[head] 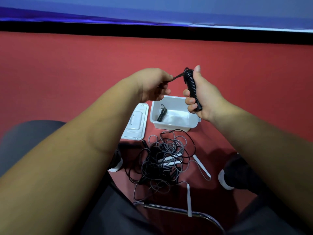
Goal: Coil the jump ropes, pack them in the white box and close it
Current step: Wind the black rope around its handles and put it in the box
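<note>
The right hand (203, 97) has its grip clamped on the coiled black rope (189, 80), held above the box (171, 127) on the floor (84, 73). The left hand (152, 85) pinches its loose end. If that end slips before being tucked, the coil could spring open.

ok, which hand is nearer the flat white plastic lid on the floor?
Left. The left hand is raised over the lid's far end; the right hand is farther right, above the white plastic box.
</note>
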The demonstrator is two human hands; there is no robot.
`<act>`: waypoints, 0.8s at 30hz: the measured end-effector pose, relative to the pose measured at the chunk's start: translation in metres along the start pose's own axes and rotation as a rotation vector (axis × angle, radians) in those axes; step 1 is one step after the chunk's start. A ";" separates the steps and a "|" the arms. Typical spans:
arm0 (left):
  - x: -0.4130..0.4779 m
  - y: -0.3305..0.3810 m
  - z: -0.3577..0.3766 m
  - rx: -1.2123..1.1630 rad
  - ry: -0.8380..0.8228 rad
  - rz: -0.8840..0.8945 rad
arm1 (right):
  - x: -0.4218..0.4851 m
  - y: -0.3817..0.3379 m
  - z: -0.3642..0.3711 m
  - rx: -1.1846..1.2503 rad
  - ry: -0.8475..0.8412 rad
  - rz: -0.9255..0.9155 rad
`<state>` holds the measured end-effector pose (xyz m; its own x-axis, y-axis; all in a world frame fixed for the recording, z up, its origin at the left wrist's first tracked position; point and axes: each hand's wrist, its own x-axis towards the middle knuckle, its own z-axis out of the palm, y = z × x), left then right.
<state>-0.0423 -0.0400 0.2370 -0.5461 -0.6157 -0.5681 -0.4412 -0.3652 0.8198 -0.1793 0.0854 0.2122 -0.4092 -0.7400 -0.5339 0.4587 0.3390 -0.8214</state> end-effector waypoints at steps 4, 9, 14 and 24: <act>0.001 0.001 0.003 0.066 -0.028 0.045 | 0.008 0.003 0.005 -0.039 0.094 -0.012; 0.000 0.000 -0.009 0.158 -0.024 0.039 | 0.019 0.008 0.013 -0.085 0.123 0.003; -0.002 -0.010 -0.026 0.205 0.050 0.036 | 0.024 0.003 0.025 -0.053 0.033 -0.013; 0.000 -0.022 -0.030 0.255 0.269 -0.003 | 0.033 0.016 0.048 -0.059 -0.020 0.037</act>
<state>-0.0112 -0.0531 0.2206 -0.3528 -0.7888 -0.5033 -0.6241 -0.2024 0.7547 -0.1470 0.0387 0.1910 -0.3769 -0.7371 -0.5609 0.4258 0.4000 -0.8116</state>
